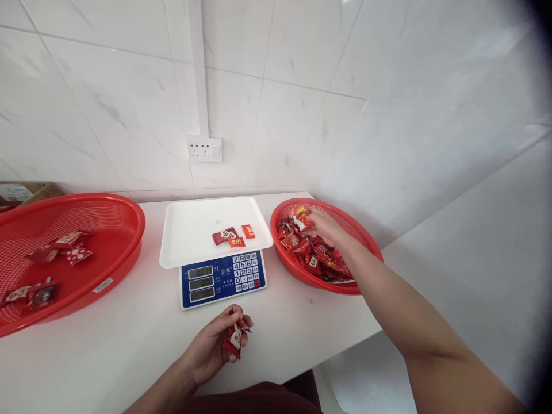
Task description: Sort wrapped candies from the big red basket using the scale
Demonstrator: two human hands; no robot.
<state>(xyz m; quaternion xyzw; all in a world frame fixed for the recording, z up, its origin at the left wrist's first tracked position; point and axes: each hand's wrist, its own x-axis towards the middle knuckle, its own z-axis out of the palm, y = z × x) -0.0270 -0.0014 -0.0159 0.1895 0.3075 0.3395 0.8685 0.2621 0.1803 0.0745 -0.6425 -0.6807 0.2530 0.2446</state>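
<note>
My left hand [219, 338], in front of the scale, is closed round small red-and-white wrapped candies [233, 340]. Over the right red basket [371, 246], my right hand [324, 225] pinches a red, white and yellow candy packet [301, 217]; its fingertips are partly hidden. Beneath that hand lies a heap of red wrapped candies [302, 247]. Between the baskets stands a blue-and-white digital scale [223, 280] with a white tray [190, 230] on top. Toward the tray's right side rest a dark red packet [225, 235] and two small orange-red ones [248, 231].
A large red basket [125, 224] on the left holds several wrapped candies [71, 247]. Behind it sits a cardboard box [43, 191]. A tiny gold scrap [311, 301] lies on the white table [284, 328]. The tiled wall carries a power socket [204, 149].
</note>
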